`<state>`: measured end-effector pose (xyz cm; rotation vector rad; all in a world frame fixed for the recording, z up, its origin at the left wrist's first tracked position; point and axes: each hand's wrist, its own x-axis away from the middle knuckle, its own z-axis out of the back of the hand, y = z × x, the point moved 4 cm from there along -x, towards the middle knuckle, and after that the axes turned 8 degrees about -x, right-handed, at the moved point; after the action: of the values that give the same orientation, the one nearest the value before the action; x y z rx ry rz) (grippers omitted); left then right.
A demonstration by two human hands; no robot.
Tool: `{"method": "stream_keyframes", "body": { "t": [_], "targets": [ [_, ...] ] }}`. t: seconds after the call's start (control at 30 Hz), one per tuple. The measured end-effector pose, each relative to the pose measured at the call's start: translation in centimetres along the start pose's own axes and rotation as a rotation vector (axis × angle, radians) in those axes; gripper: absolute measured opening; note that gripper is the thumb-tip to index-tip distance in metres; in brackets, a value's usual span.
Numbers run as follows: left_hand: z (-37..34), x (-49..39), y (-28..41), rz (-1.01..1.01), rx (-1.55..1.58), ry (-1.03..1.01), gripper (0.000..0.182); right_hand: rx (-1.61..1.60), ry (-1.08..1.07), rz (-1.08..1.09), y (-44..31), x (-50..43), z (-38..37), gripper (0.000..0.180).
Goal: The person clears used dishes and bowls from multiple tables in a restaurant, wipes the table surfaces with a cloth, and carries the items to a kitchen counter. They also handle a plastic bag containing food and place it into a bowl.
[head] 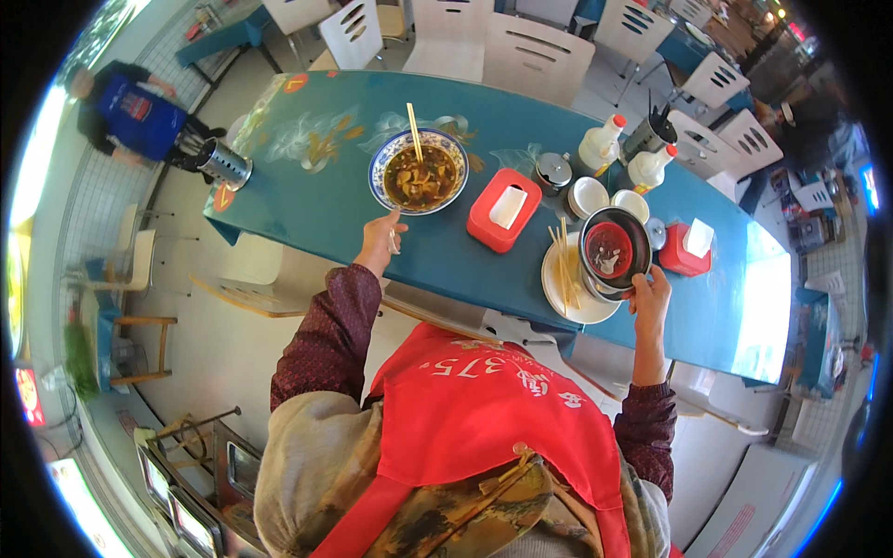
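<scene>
My left hand (382, 238) is at the near table edge, its fingers apart and partly curled. A fingertip reaches the near rim of a blue-and-white bowl (377, 183); whether it touches is unclear. Brown broth with pieces of food fills this bowl, and a pair of chopsticks (414, 129) stands in it. With my right hand (650, 291) I grip the rim of a dark-lined metal bowl (637, 244). Inside it sits a red-rimmed small bowl (608, 250) with whitish scraps at the bottom. Partly under them is a pale plate (554, 289) bearing several loose chopsticks (564, 261).
A red tissue box (499, 230) stands between the bowls. Beyond my right hand are small white dishes (588, 195), a lidded metal jar (553, 171), two white bottles (598, 146) and a second tissue box (680, 251). Chairs (537, 56) line the far side; a person (132, 111) stands left.
</scene>
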<state>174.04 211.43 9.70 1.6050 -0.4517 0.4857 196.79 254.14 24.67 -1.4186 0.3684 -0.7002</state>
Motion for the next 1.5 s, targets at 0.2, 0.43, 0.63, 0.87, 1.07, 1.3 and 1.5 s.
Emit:
{"method": "stream_keyframes", "body": {
  "t": [0.2,0.43,0.63,0.87,1.07,1.3,1.5],
  "targets": [
    [-0.1,-5.7,0.2,0.029,0.149,-0.327,0.025,0.006,0.154,-0.067,-0.4,-0.4,0.1,0.024],
    [-0.4,-9.4,-0.2,0.076,0.204,-0.353,0.022,-0.035,0.316,-0.002,1.6,-2.7,2.6,0.024],
    [-0.2,-10.7,-0.2,0.023,0.176,-0.291,0.036,-0.041,0.386,-0.093,7.7,-3.5,1.8,0.016],
    [0.1,-8.3,1.4,-0.022,0.191,-0.295,0.037,-0.119,0.437,-0.129,10.9,-3.7,2.0,0.011],
    [0.3,-4.6,4.0,0.017,0.140,-0.333,0.037,-0.210,0.338,-0.141,10.4,-3.1,1.4,0.022],
    [0.8,-2.0,5.2,0.008,0.124,-0.311,0.037,-0.153,0.570,-0.216,14.3,-0.6,4.2,0.039],
    [1.3,1.5,6.1,-0.050,0.124,-0.314,0.033,-0.295,0.302,-0.387,20.1,-2.2,3.6,0.035]
  ]
}}
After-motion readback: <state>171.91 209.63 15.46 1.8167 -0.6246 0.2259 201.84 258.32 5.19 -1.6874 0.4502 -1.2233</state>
